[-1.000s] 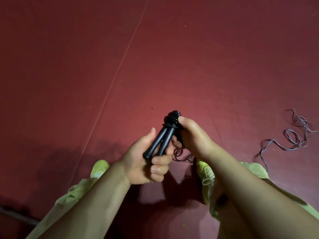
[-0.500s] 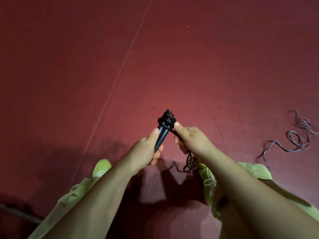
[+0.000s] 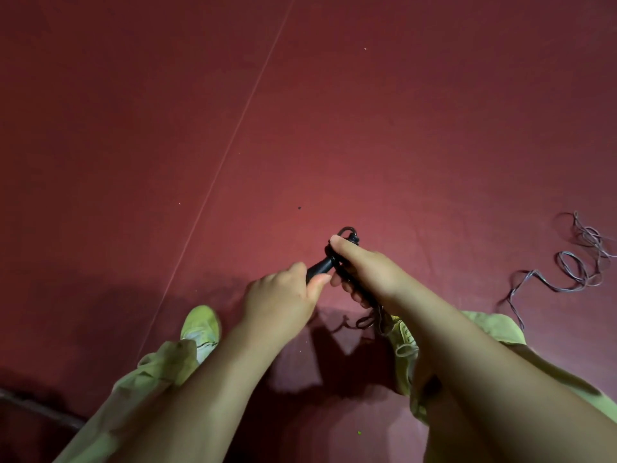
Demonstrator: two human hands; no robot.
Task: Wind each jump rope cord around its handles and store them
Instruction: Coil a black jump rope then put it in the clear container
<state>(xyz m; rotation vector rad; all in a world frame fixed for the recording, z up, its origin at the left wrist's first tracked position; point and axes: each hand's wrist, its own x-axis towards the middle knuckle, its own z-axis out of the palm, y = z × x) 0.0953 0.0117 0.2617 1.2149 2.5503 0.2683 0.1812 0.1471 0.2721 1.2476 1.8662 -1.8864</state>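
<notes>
Black handles (image 3: 320, 267): your left hand (image 3: 280, 299) grips them, your right hand (image 3: 364, 275) pinches their cord (image 3: 370, 320), part-wound. Second rope (image 3: 567, 272): loose near floor's (image 3: 400, 111) right edge, unwound, unstored.

Bare forearms, no sleeves. Left hand (image 3: 280, 297) and right hand (image 3: 370, 274) ungloved, no rings or watch showing. Loose pale-green trousers (image 3: 160, 365), creased at the hems. Yellow-green shoes (image 3: 201, 324), lighter laces.

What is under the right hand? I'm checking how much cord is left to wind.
Under the right hand run the black handles and a dark cord trailing from its fingers toward the red floor. The hand covers the wraps, so the amount left cannot be told.
</notes>
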